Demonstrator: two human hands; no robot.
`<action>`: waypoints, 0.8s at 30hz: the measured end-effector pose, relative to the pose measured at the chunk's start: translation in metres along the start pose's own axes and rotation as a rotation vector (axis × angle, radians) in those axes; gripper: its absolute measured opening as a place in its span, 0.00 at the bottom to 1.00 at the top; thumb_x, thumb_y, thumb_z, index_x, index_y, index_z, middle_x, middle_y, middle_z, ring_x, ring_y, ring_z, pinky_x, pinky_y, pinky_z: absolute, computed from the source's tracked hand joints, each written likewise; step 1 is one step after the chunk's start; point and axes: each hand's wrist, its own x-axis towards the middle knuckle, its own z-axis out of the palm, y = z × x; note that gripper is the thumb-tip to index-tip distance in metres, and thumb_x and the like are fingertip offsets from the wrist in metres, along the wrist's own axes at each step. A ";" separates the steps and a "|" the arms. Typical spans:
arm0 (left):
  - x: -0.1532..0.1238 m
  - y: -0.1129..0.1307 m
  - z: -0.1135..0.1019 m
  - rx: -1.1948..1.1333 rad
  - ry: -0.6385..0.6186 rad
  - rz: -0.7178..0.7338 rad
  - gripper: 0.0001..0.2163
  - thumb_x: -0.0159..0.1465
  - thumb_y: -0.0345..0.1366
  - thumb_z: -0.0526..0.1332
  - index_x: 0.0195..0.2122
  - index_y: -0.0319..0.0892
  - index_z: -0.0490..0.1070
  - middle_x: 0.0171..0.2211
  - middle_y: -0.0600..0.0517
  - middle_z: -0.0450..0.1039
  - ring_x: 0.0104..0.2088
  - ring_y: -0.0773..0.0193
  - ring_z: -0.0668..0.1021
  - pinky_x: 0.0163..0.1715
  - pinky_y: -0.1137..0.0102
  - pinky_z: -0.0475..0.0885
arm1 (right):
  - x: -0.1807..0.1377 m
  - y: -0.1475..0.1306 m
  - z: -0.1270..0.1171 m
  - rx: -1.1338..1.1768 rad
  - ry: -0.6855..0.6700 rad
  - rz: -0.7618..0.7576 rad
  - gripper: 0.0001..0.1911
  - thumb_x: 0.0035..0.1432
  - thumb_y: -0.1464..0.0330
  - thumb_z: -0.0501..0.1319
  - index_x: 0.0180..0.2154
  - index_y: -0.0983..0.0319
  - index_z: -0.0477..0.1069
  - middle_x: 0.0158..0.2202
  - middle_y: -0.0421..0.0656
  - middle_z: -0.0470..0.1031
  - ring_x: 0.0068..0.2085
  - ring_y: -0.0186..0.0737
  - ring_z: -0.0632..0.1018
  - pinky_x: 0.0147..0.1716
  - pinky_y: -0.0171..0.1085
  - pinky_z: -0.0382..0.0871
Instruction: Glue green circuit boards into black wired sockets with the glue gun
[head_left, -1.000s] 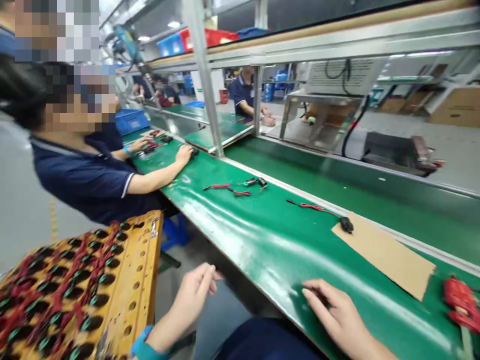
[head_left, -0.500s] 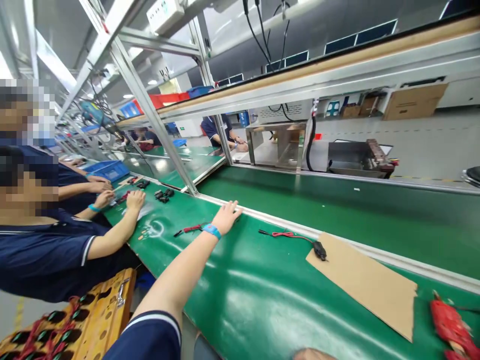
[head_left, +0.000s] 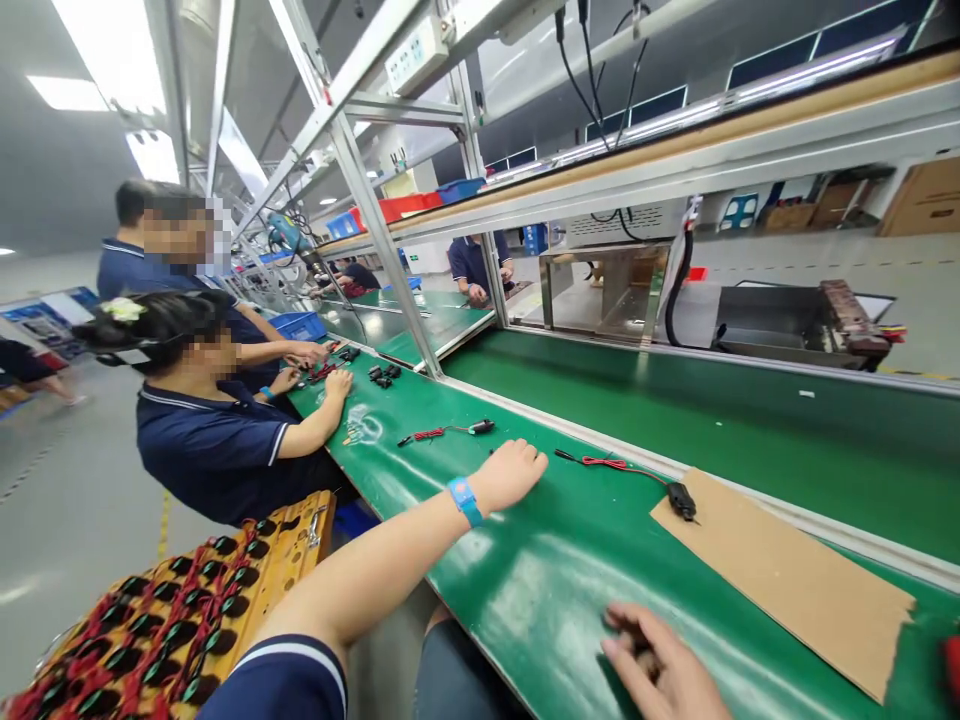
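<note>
My left hand point(head_left: 514, 472), with a blue wristband point(head_left: 466, 501), is over the green work surface, its fingers loosely bent and the tips hidden; nothing shows in it. Beyond it lies a small black device point(head_left: 481, 427) with a twisted red-black cable point(head_left: 431, 434). To its right is a similar black device point(head_left: 682, 501) on a flat cardboard piece point(head_left: 787, 580), its cable point(head_left: 607, 463) reaching back toward my left hand. At the bottom, my right hand point(head_left: 667, 665) is open, thumb and fingers apart, nearest the bare green surface point(head_left: 555, 590); part of it is cut off.
A wooden tray point(head_left: 296, 535) with rows of black parts and red wires stands at lower left. Two co-workers in navy shirts point(head_left: 202, 440) work along the left side, near black parts point(head_left: 385, 375) and a blue bin point(head_left: 298, 326). A metal post point(head_left: 382, 230) and rail point(head_left: 540, 428) border the surface.
The view has swung left. My left hand has drawn back from the rail, its fingers more bent, uncovering the black device beyond it. My right hand has come further into view.
</note>
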 end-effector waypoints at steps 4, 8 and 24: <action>-0.032 0.062 -0.012 -0.099 0.074 0.017 0.08 0.69 0.27 0.53 0.46 0.37 0.69 0.43 0.39 0.73 0.46 0.49 0.74 0.48 0.56 0.70 | 0.033 -0.029 0.011 0.025 0.118 0.019 0.36 0.60 0.52 0.63 0.65 0.60 0.63 0.64 0.54 0.69 0.62 0.54 0.73 0.57 0.51 0.74; -0.060 0.101 -0.009 -0.269 0.124 -0.036 0.07 0.68 0.27 0.54 0.45 0.39 0.68 0.42 0.43 0.73 0.42 0.53 0.76 0.43 0.61 0.72 | 0.041 -0.050 0.015 0.154 -0.024 0.022 0.28 0.61 0.51 0.61 0.55 0.62 0.70 0.56 0.54 0.77 0.57 0.52 0.77 0.59 0.51 0.69; -0.123 0.187 0.032 -1.284 0.087 -0.261 0.17 0.58 0.42 0.71 0.37 0.44 0.64 0.26 0.61 0.60 0.27 0.69 0.62 0.26 0.72 0.55 | -0.039 -0.068 -0.062 0.099 -0.446 0.285 0.25 0.69 0.47 0.52 0.37 0.61 0.73 0.22 0.35 0.64 0.25 0.35 0.65 0.25 0.34 0.59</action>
